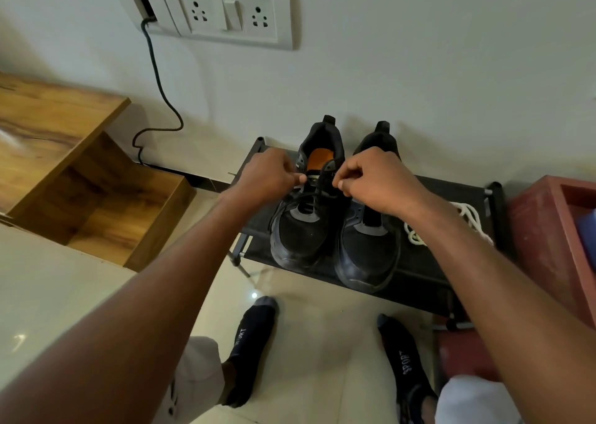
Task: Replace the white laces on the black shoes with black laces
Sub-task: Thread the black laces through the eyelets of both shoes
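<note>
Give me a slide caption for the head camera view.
Both hands thread a black lace into the left shoe; white laces lie aside.

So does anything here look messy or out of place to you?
Only small things. The white laces lie in a loose tangle on the black rack, right of the shoes. The right shoe shows no lace at all, while both hands, left hand and right hand, pinch the black lace on the left shoe.
</note>
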Demonstrator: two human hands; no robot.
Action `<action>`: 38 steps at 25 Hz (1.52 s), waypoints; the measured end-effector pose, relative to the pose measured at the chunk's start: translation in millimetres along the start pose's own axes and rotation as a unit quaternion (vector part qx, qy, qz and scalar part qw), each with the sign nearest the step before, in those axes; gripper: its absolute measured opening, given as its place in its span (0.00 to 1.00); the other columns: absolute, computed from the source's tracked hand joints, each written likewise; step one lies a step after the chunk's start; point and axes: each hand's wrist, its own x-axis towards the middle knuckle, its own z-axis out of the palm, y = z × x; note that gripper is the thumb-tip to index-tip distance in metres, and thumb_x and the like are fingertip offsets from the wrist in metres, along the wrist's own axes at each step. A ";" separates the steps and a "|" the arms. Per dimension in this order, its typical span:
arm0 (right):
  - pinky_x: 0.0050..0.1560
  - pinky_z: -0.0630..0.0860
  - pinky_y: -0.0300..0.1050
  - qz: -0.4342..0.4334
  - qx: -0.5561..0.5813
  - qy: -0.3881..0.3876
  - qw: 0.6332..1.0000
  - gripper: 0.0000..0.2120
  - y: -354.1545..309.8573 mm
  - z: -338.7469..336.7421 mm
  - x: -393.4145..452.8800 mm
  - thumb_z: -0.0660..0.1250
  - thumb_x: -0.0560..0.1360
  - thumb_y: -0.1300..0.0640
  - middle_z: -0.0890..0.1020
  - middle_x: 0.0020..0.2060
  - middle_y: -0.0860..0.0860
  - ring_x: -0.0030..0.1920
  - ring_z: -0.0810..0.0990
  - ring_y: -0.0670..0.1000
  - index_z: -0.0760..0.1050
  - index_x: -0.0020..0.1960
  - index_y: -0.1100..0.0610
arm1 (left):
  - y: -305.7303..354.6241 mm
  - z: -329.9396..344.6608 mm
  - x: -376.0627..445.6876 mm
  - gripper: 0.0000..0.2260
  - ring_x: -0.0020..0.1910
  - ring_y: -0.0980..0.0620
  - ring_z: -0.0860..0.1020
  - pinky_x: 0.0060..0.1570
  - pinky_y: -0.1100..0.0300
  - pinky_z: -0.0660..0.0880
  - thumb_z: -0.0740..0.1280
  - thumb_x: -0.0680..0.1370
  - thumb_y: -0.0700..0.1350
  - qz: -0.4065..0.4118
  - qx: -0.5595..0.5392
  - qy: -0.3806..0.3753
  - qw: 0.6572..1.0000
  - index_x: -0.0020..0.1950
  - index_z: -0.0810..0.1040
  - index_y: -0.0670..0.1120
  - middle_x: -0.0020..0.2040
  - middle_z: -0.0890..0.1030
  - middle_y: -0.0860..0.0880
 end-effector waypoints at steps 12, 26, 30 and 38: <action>0.42 0.79 0.40 -0.003 0.070 -0.013 0.997 0.12 -8.2 9.0 6.4 0.70 0.80 0.62 0.87 0.40 0.46 0.38 0.83 0.42 0.85 0.56 0.47 | -14.1 -10.0 12.1 0.13 0.47 0.49 0.80 0.45 0.57 0.75 0.73 0.80 0.51 -0.043 -0.112 0.004 0.993 0.49 0.82 0.40 0.45 0.84 0.44; 0.39 0.79 0.36 0.033 0.243 0.148 0.958 0.09 -4.2 12.8 17.8 0.70 0.80 0.64 0.88 0.41 0.50 0.35 0.82 0.44 0.86 0.50 0.51 | -10.5 -39.1 0.2 0.09 0.36 0.53 0.83 0.43 0.58 0.78 0.70 0.82 0.48 0.051 -0.091 -0.027 0.994 0.49 0.85 0.43 0.37 0.86 0.49; 0.29 0.71 0.29 0.009 0.278 0.130 0.952 0.02 -18.5 17.7 14.9 0.75 0.78 0.60 0.88 0.38 0.53 0.32 0.81 0.43 0.85 0.50 0.57 | 3.0 -34.4 0.1 0.07 0.50 0.46 0.85 0.47 0.57 0.81 0.72 0.82 0.47 0.086 -0.202 -0.058 0.974 0.57 0.85 0.46 0.49 0.87 0.45; 0.32 0.73 0.31 0.054 0.276 0.177 0.943 0.06 -13.4 24.7 24.3 0.74 0.78 0.63 0.87 0.38 0.49 0.34 0.82 0.41 0.86 0.51 0.53 | 6.6 -34.1 -0.2 0.03 0.39 0.49 0.85 0.33 0.61 0.78 0.72 0.80 0.38 0.033 -0.230 -0.114 0.966 0.52 0.85 0.39 0.43 0.87 0.40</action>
